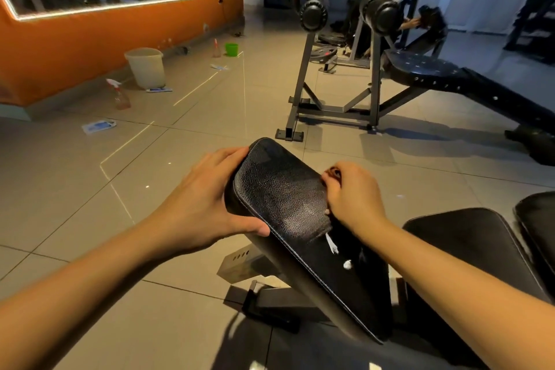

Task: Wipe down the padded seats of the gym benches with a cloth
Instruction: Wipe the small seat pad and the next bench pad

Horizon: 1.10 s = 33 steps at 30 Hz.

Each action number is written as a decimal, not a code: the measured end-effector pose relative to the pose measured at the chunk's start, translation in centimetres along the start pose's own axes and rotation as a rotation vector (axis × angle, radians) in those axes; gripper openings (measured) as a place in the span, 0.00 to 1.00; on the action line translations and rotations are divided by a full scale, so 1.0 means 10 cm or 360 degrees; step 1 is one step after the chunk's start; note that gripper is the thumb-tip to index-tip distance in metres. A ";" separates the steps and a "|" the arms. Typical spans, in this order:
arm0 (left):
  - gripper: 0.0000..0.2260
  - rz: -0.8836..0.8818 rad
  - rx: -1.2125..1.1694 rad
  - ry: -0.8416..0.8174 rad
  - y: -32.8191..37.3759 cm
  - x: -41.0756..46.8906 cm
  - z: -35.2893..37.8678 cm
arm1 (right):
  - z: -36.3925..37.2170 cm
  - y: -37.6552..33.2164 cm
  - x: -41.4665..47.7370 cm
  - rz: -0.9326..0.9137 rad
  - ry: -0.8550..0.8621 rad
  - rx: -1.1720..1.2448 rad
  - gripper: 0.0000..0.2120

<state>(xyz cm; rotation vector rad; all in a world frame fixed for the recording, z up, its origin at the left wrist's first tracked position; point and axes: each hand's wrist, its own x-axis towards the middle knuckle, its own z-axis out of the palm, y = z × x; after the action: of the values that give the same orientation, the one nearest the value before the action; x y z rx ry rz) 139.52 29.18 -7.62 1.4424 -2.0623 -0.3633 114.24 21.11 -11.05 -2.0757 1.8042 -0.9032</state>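
A black padded seat (279, 189) of the near bench tilts up in front of me. My left hand (207, 198) grips its left edge, fingers curled round the far corner and thumb on the near side. My right hand (351, 198) is curled at the pad's right edge, bunched on what looks like a dark cloth (357, 252) lying over the pad's lower right part. The cloth is hard to tell from the leather; white specks show on it. A second black pad (468, 249) lies to the right.
Another bench (444, 75) with a barbell rack (312, 12) stands ahead on the right. On the tiled floor to the left are a spray bottle (120, 96), a beige bucket (147, 66), a green cup (231, 49) and flat packets (99, 126). An orange wall with a mirror runs along the left.
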 end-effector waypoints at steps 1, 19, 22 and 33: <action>0.53 0.0004 0.0007 0.0014 0.01 0.00 0.01 | 0.03 -0.19 -0.07 -0.0111 -0.0008 0.0130 0.08; 0.51 0.0009 0.0155 0.0049 0.02 -0.08 -0.01 | -0.06 -0.46 -0.60 -0.0748 -0.0123 0.0316 0.07; 0.50 0.0023 0.0134 0.0091 0.00 -0.09 0.01 | -0.09 0.20 -0.32 -0.0261 -0.0049 -0.0003 0.07; 0.50 0.0003 0.0159 0.0105 0.02 -0.11 0.03 | -0.09 -0.26 -0.60 -0.0869 -0.0107 0.0255 0.07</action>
<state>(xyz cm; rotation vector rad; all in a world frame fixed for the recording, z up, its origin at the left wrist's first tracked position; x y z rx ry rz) 139.43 30.23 -8.06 1.4907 -2.0538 -0.2116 115.49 27.60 -10.65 -2.4952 1.0958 -1.0442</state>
